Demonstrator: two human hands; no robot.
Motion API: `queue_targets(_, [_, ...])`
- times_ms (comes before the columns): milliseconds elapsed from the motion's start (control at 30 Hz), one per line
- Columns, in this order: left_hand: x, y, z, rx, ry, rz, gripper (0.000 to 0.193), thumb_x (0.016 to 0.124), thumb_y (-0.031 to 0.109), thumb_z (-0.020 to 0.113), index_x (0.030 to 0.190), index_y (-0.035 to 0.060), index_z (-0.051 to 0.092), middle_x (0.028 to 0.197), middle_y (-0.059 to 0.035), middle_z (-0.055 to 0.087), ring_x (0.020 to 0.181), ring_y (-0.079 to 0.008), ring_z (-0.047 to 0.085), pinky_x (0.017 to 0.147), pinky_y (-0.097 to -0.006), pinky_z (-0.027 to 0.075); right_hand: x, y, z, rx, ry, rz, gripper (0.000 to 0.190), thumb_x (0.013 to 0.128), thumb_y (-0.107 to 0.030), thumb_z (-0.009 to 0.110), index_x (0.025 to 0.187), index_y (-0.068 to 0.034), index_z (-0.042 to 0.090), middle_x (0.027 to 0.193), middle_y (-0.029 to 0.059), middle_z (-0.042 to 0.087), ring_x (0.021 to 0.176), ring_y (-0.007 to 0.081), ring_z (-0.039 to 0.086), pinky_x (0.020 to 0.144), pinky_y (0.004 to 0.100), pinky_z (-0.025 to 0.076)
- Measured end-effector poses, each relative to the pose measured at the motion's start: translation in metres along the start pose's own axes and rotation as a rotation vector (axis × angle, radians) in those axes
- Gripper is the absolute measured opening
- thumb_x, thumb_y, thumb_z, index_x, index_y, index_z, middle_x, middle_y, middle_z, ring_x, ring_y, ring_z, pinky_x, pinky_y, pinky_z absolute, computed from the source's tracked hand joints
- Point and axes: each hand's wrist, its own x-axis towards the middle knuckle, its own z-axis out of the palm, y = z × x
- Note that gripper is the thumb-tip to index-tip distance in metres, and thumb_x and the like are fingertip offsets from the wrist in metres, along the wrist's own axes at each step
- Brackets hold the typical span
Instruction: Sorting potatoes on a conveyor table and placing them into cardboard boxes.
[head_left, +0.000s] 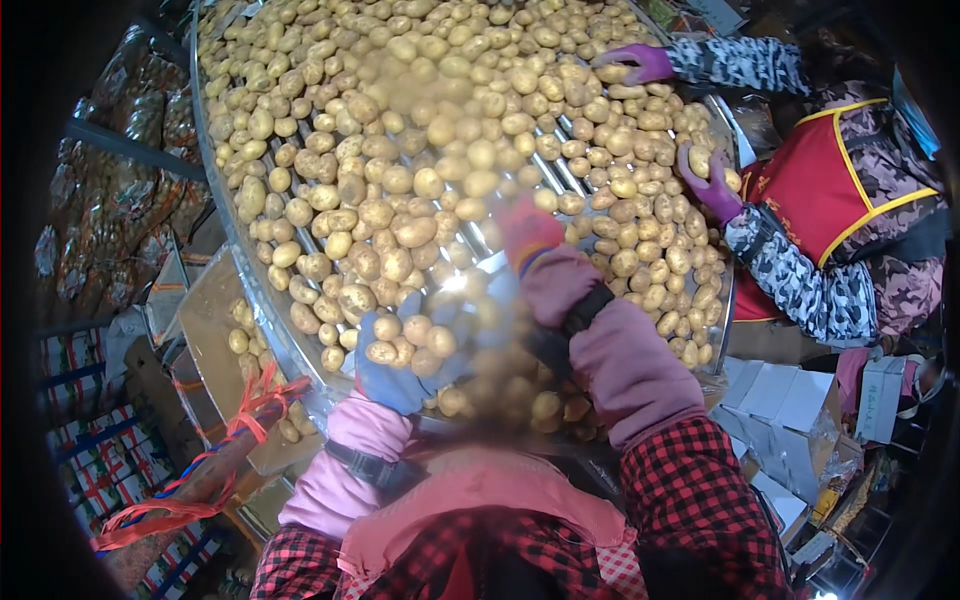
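My left hand (394, 384), in a blue glove, cups several small potatoes (414, 343) above the near left part of a metal roller table (553, 174). Loose potatoes (375, 217) cover most of the rollers. Farther out, my right hand (529, 229) in a pinkish-red glove reaches over the middle of the table. A blurred patch veils its fingers, so whether it grips a potato is unclear. Close to my body, more potatoes (546, 406) lie below the near end of the rollers, partly hidden by the blur.
At the right, a co-worker's purple-gloved hands (712, 184) handle potatoes. Open cardboard boxes (780, 405) stand at the lower right. On the left are a carton with potatoes (247, 330), a pole wrapped in red twine (191, 480) and bagged produce (127, 180).
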Motion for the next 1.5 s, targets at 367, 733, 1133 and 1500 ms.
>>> queue_targets(367, [-0.021,0.005,0.047,-0.197,0.041,-0.104,0.06,0.088,0.055,0.041,0.128,0.0116,0.044,0.131,-0.0093,0.045,0.122,-0.0339,0.04,0.101,-0.0573,0.032,-0.047,0.003,-0.02,0.524,0.333,-0.218,0.048,0.073,-0.017,0.068,0.119,-0.018,0.053,0.117,0.0148,0.049,0.104,0.0327,0.054,0.087,0.0402,0.047])
queue_targets(733, [-0.01,-0.013,0.041,-0.09,-0.08,0.148,0.041,0.095,0.035,0.031,0.122,0.0078,0.046,0.117,-0.0137,0.054,0.105,-0.0304,0.055,0.088,-0.0437,0.048,-0.115,-0.061,-0.063,0.524,0.185,-0.698,0.069,0.067,-0.027,0.072,0.131,-0.017,0.046,0.134,0.0157,0.038,0.123,0.0355,0.038,0.101,0.0441,0.035])
queue_targets(1133, [-0.094,0.0,0.02,-0.29,-0.156,0.405,0.049,0.095,0.03,0.034,0.139,0.0087,0.031,0.144,-0.0087,0.034,0.131,-0.0235,0.034,0.112,-0.0463,0.023,-0.179,-0.041,0.031,0.292,0.076,-0.654,0.019,0.077,-0.021,0.059,0.095,-0.014,0.059,0.097,0.0071,0.056,0.088,0.0255,0.059,0.07,0.0396,0.049])
queue_targets(1500, [-0.14,-0.004,0.01,-0.485,0.026,0.327,0.045,0.084,0.023,0.046,0.124,0.003,0.046,0.117,-0.0138,0.053,0.114,-0.0362,0.047,0.097,-0.0543,0.039,-0.177,-0.051,0.049,-0.044,-0.021,-0.554,0.022,0.08,-0.016,0.054,0.102,-0.015,0.056,0.095,0.0092,0.059,0.085,0.0299,0.061,0.067,0.0413,0.049])
